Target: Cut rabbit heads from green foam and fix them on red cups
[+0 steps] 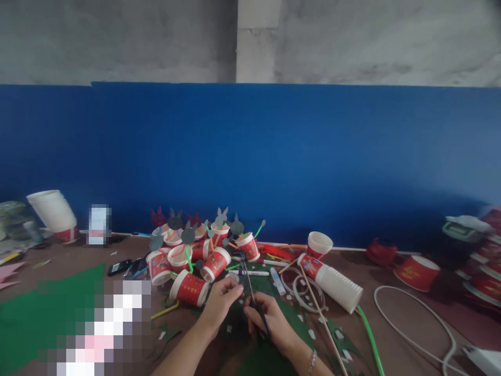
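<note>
Dark-handled scissors (pixel 254 297) are in my right hand (pixel 270 316), fingers wrapped round the loops and the narrow blades pointing up and away. Just left of them, my left hand (pixel 223 300) is closed in a pinch at the fingertips; whatever it holds is too small to make out. Beyond the left hand a red-and-white paper cup (pixel 190 288) lies on its side. Behind it stand and lean several more paper cups (pixel 215 265) with straws and animal-head paper cutouts (pixel 188 233). Dark green paper (pixel 262 287) and white scraps (pixel 311 334) lie under and around the hands.
A marker (pixel 250 273) and a glue tube (pixel 277 282) lie ahead. To the right are a stack of cups (pixel 338 287), a thin wooden stick (pixel 323 321), a green straw (pixel 371 339) and a white cable (pixel 415 308). Green sheet (pixel 23 318) covers the left; a blue wall panel (pixel 250 156) stands behind.
</note>
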The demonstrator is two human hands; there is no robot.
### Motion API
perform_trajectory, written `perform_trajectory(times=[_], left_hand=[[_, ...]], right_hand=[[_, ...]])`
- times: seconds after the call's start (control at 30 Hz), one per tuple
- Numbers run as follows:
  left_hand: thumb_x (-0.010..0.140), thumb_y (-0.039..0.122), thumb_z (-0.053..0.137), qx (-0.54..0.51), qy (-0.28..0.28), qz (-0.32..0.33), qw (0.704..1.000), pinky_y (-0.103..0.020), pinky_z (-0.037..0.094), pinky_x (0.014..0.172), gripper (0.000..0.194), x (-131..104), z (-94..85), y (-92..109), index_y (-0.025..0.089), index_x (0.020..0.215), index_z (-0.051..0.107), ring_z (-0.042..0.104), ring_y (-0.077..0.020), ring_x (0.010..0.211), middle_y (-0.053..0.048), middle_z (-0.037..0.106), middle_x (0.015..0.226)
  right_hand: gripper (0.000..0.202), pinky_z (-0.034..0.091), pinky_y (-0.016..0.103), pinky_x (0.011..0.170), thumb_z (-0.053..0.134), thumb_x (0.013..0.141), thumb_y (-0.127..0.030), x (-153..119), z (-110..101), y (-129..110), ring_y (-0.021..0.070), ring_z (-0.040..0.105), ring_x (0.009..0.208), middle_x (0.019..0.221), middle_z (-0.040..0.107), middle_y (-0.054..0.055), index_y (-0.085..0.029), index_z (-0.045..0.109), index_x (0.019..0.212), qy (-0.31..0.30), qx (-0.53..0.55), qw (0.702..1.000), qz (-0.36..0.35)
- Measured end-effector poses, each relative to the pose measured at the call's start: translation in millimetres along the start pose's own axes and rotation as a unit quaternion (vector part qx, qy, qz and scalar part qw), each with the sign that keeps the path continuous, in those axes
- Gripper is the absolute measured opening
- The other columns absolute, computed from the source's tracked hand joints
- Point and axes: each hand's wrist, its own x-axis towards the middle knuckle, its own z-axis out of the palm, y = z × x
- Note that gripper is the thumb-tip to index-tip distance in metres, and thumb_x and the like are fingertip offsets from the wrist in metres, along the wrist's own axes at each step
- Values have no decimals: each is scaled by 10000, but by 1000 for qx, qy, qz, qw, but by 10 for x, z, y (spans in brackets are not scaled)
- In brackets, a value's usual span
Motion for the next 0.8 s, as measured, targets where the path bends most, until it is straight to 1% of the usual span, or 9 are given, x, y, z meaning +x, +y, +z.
perform_trajectory(times=[0.2, 0.4, 0.6, 0.8], left_hand=[[695, 356, 630, 7, -5, -2, 1000, -245, 288, 571, 251, -2, -11, 24, 181, 548, 525, 384, -121, 565, 50, 452, 537], [697, 376, 630, 19, -8, -1, 1000, -254, 318, 610, 252, 3, -33, 38, 174, 561, 564, 432, -139, 602, 28, 508, 569], [728, 405, 603, 27, 21, 13, 999, -260, 348, 667, 265, 33, -31, -14, 167, 611, 610, 494, -162, 664, 6, 577, 613], [739, 393, 588, 29, 15, 29, 999, -256, 355, 654, 260, 36, -44, -26, 168, 609, 591, 488, -155, 652, 13, 566, 607]], right_hand=[[409, 265, 179, 386, 667, 664, -543, -5, 7, -32, 62, 388, 363, 423, 513, -55, -163, 526, 718, 3, -8, 1000, -4], [408, 237, 182, 370, 659, 667, -552, -24, 5, -80, 53, 351, 335, 387, 470, -72, -169, 517, 680, 8, -18, 1000, 3], [445, 256, 181, 369, 640, 655, -596, -1, -1, -61, 55, 359, 331, 383, 462, -77, -171, 511, 691, 10, -18, 1000, 6], [432, 290, 188, 392, 655, 653, -575, 1, 10, -37, 71, 402, 350, 410, 501, -59, -165, 533, 708, 2, -16, 1000, 5]])
